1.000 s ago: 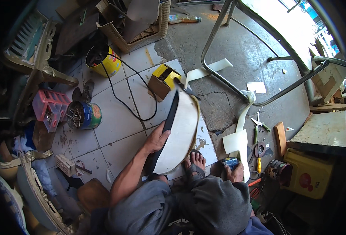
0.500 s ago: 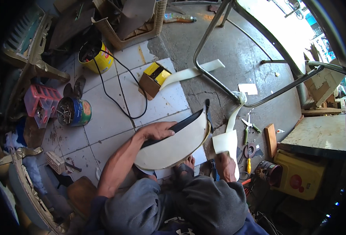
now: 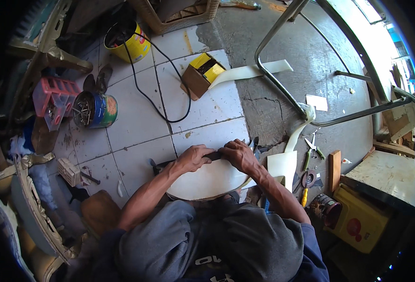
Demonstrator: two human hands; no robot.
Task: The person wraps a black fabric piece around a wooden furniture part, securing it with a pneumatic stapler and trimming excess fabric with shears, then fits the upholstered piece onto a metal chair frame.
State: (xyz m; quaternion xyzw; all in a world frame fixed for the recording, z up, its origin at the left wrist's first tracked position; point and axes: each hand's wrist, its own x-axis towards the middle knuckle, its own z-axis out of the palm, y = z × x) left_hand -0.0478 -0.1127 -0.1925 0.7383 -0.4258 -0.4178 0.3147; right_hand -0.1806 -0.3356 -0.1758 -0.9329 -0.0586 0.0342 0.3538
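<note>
At frame centre, my right hand point(image 3: 238, 153) joins my left hand point(image 3: 194, 158) in gripping black edging point(image 3: 213, 155), giving two-handed control.

The right hand point(image 3: 238, 154) has moved to the panel point(image 3: 208, 182), seemingly gripping its edge.

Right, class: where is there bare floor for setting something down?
Bare tile lies between the blue-green can and black cable, and between that cable and the left hand. It's crowded right of the right hand: white strip, screwdriver, wooden block.
</note>
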